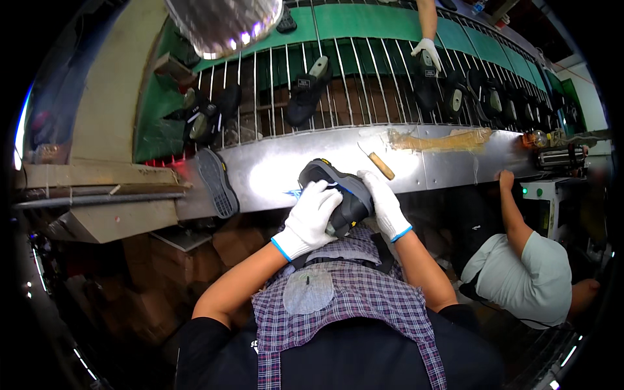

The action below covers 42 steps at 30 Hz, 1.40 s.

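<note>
Both my hands, in white gloves with blue cuffs, hold a black shoe [354, 209] with a dark grey sole [346, 182] against it, at the near edge of the metal ledge, in front of my plaid apron. My left hand [313, 218] has its fingers bent over the shoe's left side. My right hand [383, 203] wraps round the sole's right side, its fingertips near the rim. How fully the sole sits against the shoe I cannot tell. Beyond them lies a hooked tool with a wooden handle [381, 166]. At the left a loose grey sole [218, 183] rests on the ledge.
Behind the ledge [448, 170] runs a rack of metal bars bearing several black shoes [308, 91]. A co-worker's gloved hand [426, 52] touches one shoe [425, 88]. A shiny metal shade [224, 26] hangs overhead. Another person [523, 279] sits at the right.
</note>
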{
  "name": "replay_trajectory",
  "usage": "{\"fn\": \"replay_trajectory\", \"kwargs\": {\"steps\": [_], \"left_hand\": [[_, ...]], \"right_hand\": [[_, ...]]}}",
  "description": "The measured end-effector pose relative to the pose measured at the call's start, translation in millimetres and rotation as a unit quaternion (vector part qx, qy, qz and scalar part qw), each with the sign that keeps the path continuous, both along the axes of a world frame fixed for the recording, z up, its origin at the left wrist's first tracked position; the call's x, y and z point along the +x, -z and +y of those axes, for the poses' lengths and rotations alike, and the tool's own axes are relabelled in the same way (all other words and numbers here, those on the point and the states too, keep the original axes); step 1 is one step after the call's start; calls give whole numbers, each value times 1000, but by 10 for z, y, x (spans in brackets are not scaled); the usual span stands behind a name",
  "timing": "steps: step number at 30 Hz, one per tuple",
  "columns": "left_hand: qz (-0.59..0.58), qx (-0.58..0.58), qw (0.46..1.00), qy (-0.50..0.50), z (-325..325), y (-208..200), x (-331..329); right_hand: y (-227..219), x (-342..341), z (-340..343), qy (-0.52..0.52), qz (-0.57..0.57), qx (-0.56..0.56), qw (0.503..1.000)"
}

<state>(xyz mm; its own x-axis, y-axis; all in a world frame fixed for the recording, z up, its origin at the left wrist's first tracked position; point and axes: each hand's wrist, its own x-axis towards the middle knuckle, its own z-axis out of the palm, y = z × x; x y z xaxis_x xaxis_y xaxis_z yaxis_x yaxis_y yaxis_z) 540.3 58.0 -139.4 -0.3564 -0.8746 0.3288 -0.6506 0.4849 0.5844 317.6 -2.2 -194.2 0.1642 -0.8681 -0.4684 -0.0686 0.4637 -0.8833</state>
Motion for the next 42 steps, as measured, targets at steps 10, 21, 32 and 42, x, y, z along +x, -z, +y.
{"fn": "replay_trajectory", "kwargs": {"steps": [10, 21, 32, 42], "left_hand": [[-18, 8, 999, 30, 419, 367, -165], [-16, -57, 992, 108, 804, 739, 135], [6, -23, 999, 26, 1127, 747, 331], [54, 151, 898, -410, 1289, 903, 789]], "right_hand": [[-234, -130, 410, -173, 234, -97, 952], [-410, 186, 306, -421, 307, 11, 853], [268, 353, 339, -169, -150, 388, 894], [134, 416, -1173, -89, -203, 160, 962]]}}
